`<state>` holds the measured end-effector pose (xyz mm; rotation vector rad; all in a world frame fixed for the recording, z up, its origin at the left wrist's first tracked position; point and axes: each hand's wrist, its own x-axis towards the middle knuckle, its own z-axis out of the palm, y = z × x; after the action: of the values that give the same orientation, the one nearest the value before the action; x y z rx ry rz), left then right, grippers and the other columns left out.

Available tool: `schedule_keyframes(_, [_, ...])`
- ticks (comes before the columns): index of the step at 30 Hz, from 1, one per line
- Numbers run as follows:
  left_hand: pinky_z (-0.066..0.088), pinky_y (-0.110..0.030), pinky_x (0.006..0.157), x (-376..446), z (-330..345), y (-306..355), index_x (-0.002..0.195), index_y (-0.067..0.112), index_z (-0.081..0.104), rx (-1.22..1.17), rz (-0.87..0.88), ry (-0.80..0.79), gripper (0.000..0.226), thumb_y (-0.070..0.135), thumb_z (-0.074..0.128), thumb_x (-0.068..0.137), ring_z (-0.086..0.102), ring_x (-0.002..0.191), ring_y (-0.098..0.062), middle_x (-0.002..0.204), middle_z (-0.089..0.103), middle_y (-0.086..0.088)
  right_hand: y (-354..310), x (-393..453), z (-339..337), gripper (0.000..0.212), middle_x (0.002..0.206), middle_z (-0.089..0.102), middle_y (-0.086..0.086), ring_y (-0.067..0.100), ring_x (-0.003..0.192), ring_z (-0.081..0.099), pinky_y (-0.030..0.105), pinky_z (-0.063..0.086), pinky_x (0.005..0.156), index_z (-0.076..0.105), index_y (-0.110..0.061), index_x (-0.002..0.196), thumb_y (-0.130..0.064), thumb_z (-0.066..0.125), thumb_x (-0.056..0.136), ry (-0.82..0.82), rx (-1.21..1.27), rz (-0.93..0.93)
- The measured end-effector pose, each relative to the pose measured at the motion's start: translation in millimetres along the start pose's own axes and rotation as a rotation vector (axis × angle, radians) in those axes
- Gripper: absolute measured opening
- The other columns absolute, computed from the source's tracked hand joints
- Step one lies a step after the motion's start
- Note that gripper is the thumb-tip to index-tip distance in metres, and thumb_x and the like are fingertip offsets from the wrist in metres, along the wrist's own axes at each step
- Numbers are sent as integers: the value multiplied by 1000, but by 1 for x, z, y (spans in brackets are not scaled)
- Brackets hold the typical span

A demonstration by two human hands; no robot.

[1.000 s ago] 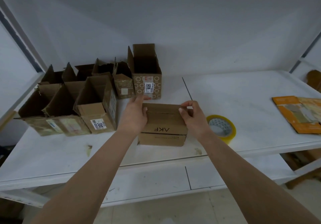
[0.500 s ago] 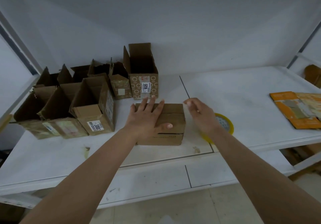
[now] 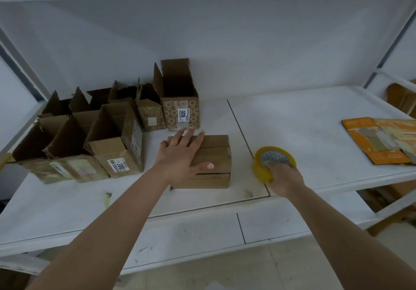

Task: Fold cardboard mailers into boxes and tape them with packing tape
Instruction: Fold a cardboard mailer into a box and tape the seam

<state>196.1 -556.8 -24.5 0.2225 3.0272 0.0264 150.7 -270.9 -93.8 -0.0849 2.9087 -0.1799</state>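
A small brown cardboard box (image 3: 213,161) with its top flaps folded down sits in the middle of the white shelf (image 3: 292,118). My left hand (image 3: 182,154) presses flat on its top, fingers straight and thumb along the front edge. To the right lies a yellow roll of packing tape (image 3: 273,161). My right hand (image 3: 283,176) grips the near side of the roll, fingers curled into its core.
Several open folded boxes (image 3: 117,136) stand in a cluster at the back left, the tallest (image 3: 180,100) just behind my left hand. Flat orange mailers (image 3: 380,141) lie at the right edge of the shelf. A white wall closes the back.
My right hand left the box and moved right onto the tape roll. My left hand went from pinching the flap to pressing flat on the box top.
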Motion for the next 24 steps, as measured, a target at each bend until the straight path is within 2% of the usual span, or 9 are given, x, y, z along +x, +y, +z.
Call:
schedule_keyframes(3, [10, -54, 115, -1, -1, 1, 152, 34, -13, -6, 2, -9, 108, 89, 6, 61, -12, 148, -21, 162, -15, 3, 3, 1, -24, 54, 141, 51, 6, 29, 129, 48, 33, 40, 102, 46, -23, 141, -31, 60, 90, 4, 84, 2])
schedule_keyframes(5, [10, -55, 115, -1, -1, 1, 152, 34, -13, -10, 0, -8, 108, 89, 5, 61, -12, 148, -22, 162, -15, 2, 2, 1, -50, 42, 128, 59, 14, 32, 118, 55, 32, 43, 92, 58, -12, 126, -29, 65, 88, 23, 252, -11])
schedule_keyframes(7, [9, -55, 114, -1, -1, 2, 152, 34, -12, -16, -2, -9, 108, 89, 4, 61, -12, 148, -22, 162, -14, 3, -5, -5, -77, 22, 101, 68, 17, 30, 92, 65, 31, 46, 74, 68, -5, 100, -22, 70, 86, 28, 626, -56])
schedule_keyframes(9, [9, -55, 114, 0, -2, 2, 152, 34, -12, -17, -4, -13, 109, 90, 5, 60, -12, 148, -22, 162, -14, 2, -21, -21, -106, 10, 78, 71, 7, 19, 69, 67, 26, 48, 62, 71, -12, 81, -21, 73, 82, 25, 975, -140])
schedule_keyframes(10, [9, -56, 114, 0, -1, 2, 152, 34, -12, -11, -7, -16, 109, 90, 6, 60, -12, 148, -22, 162, -14, 2, -30, -28, -119, 12, 73, 71, 2, 16, 66, 67, 26, 49, 60, 71, -14, 77, -25, 74, 79, 17, 1083, -207])
schedule_keyframes(12, [8, -55, 115, -1, -1, 2, 152, 34, -13, 6, -17, -25, 106, 90, 14, 66, -13, 148, -23, 162, -15, 2, -48, -38, -140, 22, 77, 74, 2, 19, 75, 69, 30, 53, 69, 74, -15, 78, -36, 73, 70, -24, 1217, -357])
schedule_keyframes(15, [9, -56, 116, 1, -2, 4, 153, 33, -10, 13, -23, -31, 103, 87, 24, 72, -12, 149, -23, 162, -14, 2, -72, -41, -155, 27, 89, 75, 9, 24, 86, 71, 33, 55, 78, 76, -14, 86, -37, 77, 71, -107, 1240, -492])
schedule_keyframes(19, [11, -57, 115, -1, -5, 4, 154, 29, 3, -17, -17, -28, 105, 87, 31, 71, -10, 149, -25, 162, -11, 1, -101, -34, -149, 46, 97, 74, 15, 37, 98, 68, 46, 50, 93, 74, -12, 97, -44, 71, 64, -183, 1094, -499])
schedule_keyframes(24, [13, -55, 115, -8, -5, 2, 155, 27, 8, -86, 4, 10, 123, 97, 11, 53, -8, 149, -24, 163, -6, 0, -104, -23, -146, 58, 95, 75, 14, 36, 95, 69, 47, 52, 93, 75, -12, 97, -53, 74, 56, -236, 1049, -481])
